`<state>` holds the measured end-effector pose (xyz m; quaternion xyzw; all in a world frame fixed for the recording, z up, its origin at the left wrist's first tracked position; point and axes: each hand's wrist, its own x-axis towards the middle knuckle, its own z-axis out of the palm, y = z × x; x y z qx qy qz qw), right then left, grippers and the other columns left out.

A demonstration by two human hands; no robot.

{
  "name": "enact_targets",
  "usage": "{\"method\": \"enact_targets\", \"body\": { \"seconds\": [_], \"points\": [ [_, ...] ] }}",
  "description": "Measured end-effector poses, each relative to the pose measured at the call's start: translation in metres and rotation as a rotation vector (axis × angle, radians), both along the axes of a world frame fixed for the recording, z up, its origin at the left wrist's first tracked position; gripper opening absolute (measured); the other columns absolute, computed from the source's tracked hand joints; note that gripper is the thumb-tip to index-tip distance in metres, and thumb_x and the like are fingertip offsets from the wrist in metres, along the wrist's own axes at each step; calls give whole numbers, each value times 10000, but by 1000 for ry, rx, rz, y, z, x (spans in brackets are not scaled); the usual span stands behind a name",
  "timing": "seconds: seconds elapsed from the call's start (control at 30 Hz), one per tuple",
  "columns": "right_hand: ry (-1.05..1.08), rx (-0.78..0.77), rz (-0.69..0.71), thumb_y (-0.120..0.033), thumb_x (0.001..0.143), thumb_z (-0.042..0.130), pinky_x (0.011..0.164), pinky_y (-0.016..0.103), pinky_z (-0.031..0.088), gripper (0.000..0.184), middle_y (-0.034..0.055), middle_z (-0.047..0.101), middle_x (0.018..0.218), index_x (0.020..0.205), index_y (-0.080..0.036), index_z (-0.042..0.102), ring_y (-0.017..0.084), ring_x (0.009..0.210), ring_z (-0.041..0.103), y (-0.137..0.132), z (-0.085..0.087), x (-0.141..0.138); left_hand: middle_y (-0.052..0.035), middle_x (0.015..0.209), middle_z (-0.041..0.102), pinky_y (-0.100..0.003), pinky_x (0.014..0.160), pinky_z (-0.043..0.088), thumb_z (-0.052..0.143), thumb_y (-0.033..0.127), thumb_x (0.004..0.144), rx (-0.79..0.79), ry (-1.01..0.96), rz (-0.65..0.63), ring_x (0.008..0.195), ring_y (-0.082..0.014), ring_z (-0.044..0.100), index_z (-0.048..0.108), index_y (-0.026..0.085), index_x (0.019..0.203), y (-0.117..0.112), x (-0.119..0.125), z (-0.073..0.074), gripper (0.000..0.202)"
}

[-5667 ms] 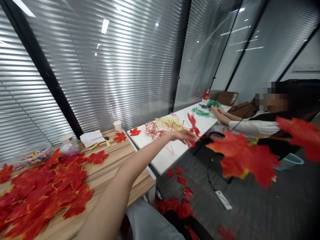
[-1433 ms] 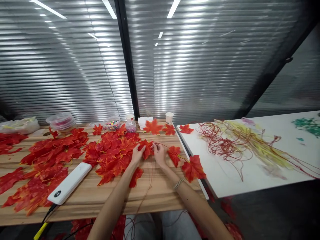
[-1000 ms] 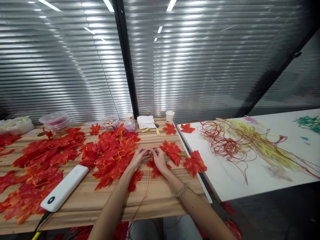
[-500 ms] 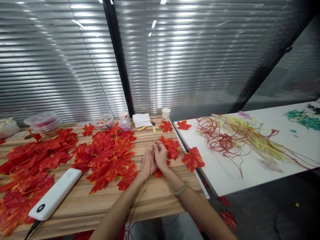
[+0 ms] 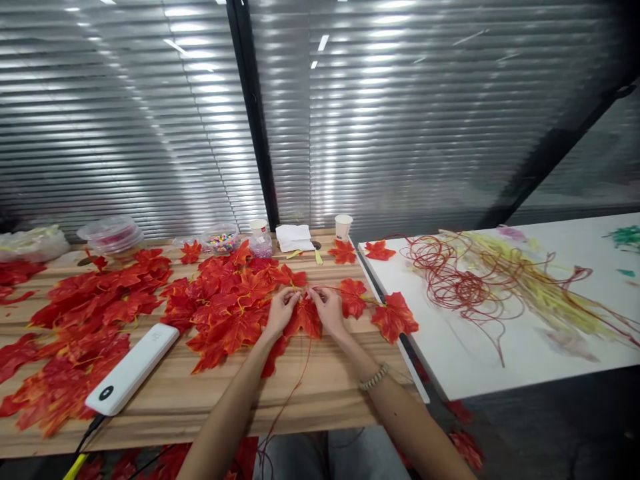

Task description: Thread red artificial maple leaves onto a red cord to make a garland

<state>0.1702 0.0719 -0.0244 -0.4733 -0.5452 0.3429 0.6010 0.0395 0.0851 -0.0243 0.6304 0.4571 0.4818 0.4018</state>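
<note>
Left hand [image 5: 281, 311] and right hand [image 5: 327, 309] both pinch the top of one red leaf [image 5: 304, 319], mid-desk toward the right edge, with a red wire [image 5: 295, 380] trailing off the front edge. Risk: the thin wire could slip from the pinch or snag on the leaf pile [image 5: 227, 300].

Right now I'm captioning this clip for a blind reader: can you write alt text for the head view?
Two bare hands, left hand and right hand, pinch a red fabric maple leaf and a thin red wire over a wooden table strewn with a pile of red leaves. A white power bank lies left; a tangle of red and yellow wires lies on the white table.
</note>
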Motion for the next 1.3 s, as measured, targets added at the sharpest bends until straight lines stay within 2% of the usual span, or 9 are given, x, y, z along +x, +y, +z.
{"method": "enact_targets", "body": {
  "seconds": [0.1, 0.2, 0.33, 0.53, 0.67, 0.9, 1.1, 1.3],
  "points": [
    [-64, 20, 4, -318, 773, 499, 671, 279, 480, 205, 53, 653, 709, 798, -154, 619, 168, 664, 614, -2, 0, 0, -43, 730, 623, -267, 703, 451, 467, 314, 777, 26, -5, 13, 694, -142, 586, 568, 128, 891, -2, 2, 3, 240],
    [-137, 39, -15, -312, 773, 499, 690, 286, 477, 201, 58, 664, 776, 800, -168, 637, 178, 719, 616, -2, 0, 1, -36, 721, 619, -264, 713, 447, 449, 297, 794, 47, 9, 3, 725, -145, 583, 562, 126, 917, -4, 4, 5, 239],
    [-192, 64, -17, -301, 771, 500, 677, 290, 478, 199, 59, 666, 801, 785, -176, 654, 185, 727, 612, -3, 2, 1, -58, 822, 640, -278, 745, 454, 440, 283, 804, 63, 50, -28, 784, -153, 592, 555, 126, 979, -5, 5, 7, 261],
    [-207, 70, 6, -308, 769, 498, 623, 270, 469, 213, 54, 661, 734, 764, -166, 656, 166, 628, 588, -5, 5, 0, -94, 1013, 629, -309, 827, 441, 423, 258, 814, 110, 145, -42, 922, -177, 585, 559, 132, 1042, -8, 5, 8, 294],
    [-238, 60, 4, -323, 772, 490, 585, 260, 452, 233, 44, 640, 649, 714, -161, 648, 159, 571, 567, -6, 5, 1, -85, 1032, 628, -333, 879, 410, 445, 243, 801, 161, 218, -11, 953, -186, 571, 597, 151, 1008, -10, 4, 10, 273],
    [-231, 72, 4, -312, 769, 488, 560, 246, 441, 230, 46, 645, 659, 721, -155, 650, 156, 567, 563, -6, 5, 1, -60, 1055, 622, -337, 897, 395, 438, 221, 808, 226, 315, -4, 997, -184, 548, 600, 188, 1021, -11, 2, 11, 270],
    [-267, 72, -2, -316, 769, 480, 497, 220, 412, 245, 33, 614, 586, 680, -151, 638, 137, 514, 526, -3, 2, 2, -50, 1071, 615, -311, 823, 425, 370, 222, 849, 296, 617, 19, 967, -189, 564, 542, 242, 1107, -16, -2, 17, 311],
    [-254, 72, -12, -308, 763, 486, 490, 224, 415, 233, 33, 618, 590, 670, -161, 642, 142, 514, 531, -2, 0, 1, -73, 984, 643, -266, 722, 431, 360, 257, 858, 295, 823, 49, 886, -197, 596, 515, 239, 1134, -16, -3, 18, 317]
  ]
}}
